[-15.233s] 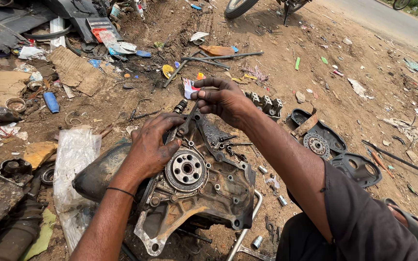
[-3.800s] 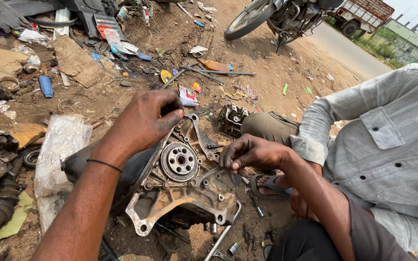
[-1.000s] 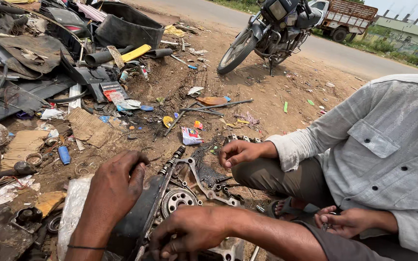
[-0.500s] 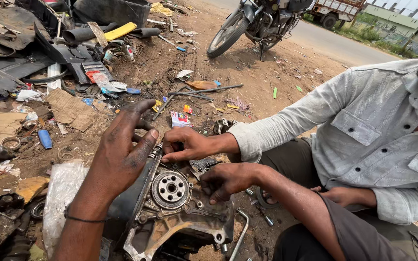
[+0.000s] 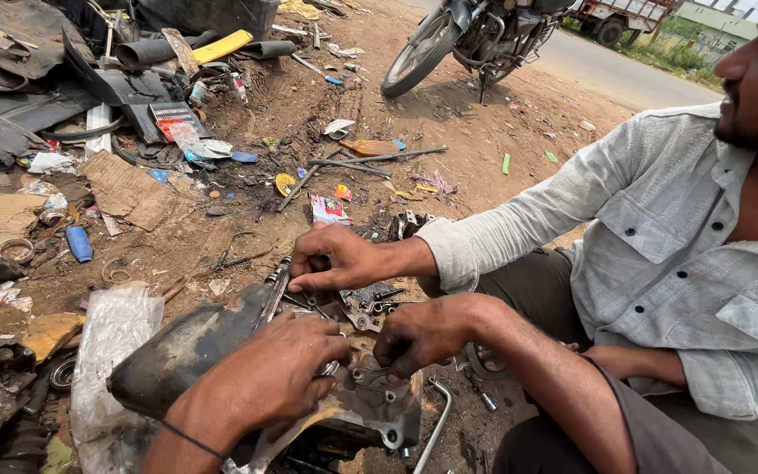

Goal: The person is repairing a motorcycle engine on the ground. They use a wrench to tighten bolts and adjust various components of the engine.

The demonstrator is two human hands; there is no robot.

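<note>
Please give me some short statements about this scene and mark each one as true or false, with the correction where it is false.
1. Both of the wearer's hands rest on the metal engine cover. True: the left hand and the right hand lie on the engine cover.
2. A co-worker's hand reaches in from the right. True: the co-worker's hand touches the parts just above the cover.
3. A bicycle stands on the road. False: a motorcycle stands at the edge of the dirt ground.
4. The co-worker wears a dark jacket. False: it is a light grey shirt.
5. A blue cylinder lies on the ground at the left. True.
</note>
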